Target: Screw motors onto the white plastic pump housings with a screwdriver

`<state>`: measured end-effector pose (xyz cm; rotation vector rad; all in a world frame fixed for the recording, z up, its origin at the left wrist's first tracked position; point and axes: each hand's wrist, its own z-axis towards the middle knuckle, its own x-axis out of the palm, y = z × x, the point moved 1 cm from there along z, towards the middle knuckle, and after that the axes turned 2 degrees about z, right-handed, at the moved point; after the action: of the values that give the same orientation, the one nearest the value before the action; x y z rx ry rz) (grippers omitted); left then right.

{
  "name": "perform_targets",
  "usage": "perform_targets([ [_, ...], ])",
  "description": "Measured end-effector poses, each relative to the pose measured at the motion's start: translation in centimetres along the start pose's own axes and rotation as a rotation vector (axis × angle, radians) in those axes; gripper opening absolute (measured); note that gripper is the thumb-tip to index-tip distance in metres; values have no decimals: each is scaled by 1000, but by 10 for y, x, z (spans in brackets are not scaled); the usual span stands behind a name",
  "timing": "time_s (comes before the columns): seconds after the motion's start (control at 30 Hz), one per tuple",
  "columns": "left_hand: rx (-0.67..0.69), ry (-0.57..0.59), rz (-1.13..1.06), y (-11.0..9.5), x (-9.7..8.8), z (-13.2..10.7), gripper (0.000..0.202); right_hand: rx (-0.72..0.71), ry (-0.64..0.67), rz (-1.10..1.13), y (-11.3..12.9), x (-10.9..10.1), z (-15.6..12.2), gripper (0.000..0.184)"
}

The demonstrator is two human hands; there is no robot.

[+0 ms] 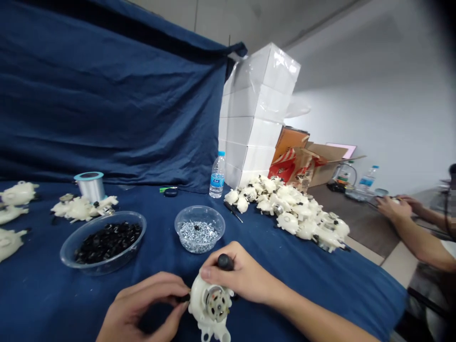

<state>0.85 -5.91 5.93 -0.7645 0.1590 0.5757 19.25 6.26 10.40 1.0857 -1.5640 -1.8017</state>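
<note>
A cream-white plastic housing (198,299) with a round metal motor (218,304) set in it is held up in front of me. My right hand (242,275) grips its upper right side, thumb on the top. The same hand also holds a tool with a rounded black handle (225,262); its other end is hidden. At the housing's left edge, my left hand (149,304) pinches a small black part (183,298) between thumb and fingers. Beyond my hands stand a clear bowl of small screws (198,233) and a clear bowl of black parts (109,242).
Many white housings (292,204) lie heaped at the right, a screwdriver (233,211) beside them. More housings (81,208) and a wire spool (90,186) stand left. A water bottle (217,176) stands before stacked white boxes (249,128). Another person's hands (395,206) are far right.
</note>
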Motion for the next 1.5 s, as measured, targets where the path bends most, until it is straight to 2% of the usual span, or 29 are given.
perform_targets([
  [0.13,-21,16,27,7,-6,3,15,-18,-3,-121,2,-1,4,41],
  [0.27,7,49,46,13,-8,4,16,9,11,-245,5,-7,6,33],
  [0.33,52,85,62,15,-10,5,18,15,-37,-286,10,-10,3,38],
  [0.43,97,116,91,18,-16,4,20,-82,-187,-339,27,-6,-7,36],
  [0.5,107,128,100,21,-19,3,21,-194,-237,-389,36,9,-15,26],
  [0.57,105,127,106,24,-21,2,20,-341,-147,-541,34,34,-22,15],
  [0.6,101,123,110,25,-22,1,19,-440,-49,-691,28,49,-23,12],
  [0.67,84,105,121,28,-23,-1,18,-686,48,-1162,7,78,-23,13],
  [0.73,67,84,131,31,-23,-3,19,-719,0,-1312,-17,99,-17,12],
  [0.8,58,72,131,33,-23,-4,18,-736,-39,-1385,-36,111,-12,15],
  [0.9,54,70,111,36,-23,-4,16,-763,-66,-1437,-48,114,-10,13],
  [1.13,-2,60,76,40,-23,-3,16,-767,-62,-1401,-53,105,-7,12],
  [1.23,-39,69,66,42,-23,-4,16,-713,-50,-1354,-55,102,-6,13],
  [1.37,-105,80,53,43,-23,-3,15,-624,41,-1258,-48,94,-10,7],
  [1.5,-162,85,37,41,-25,-2,14,-511,78,-1150,-41,86,-13,18],
])
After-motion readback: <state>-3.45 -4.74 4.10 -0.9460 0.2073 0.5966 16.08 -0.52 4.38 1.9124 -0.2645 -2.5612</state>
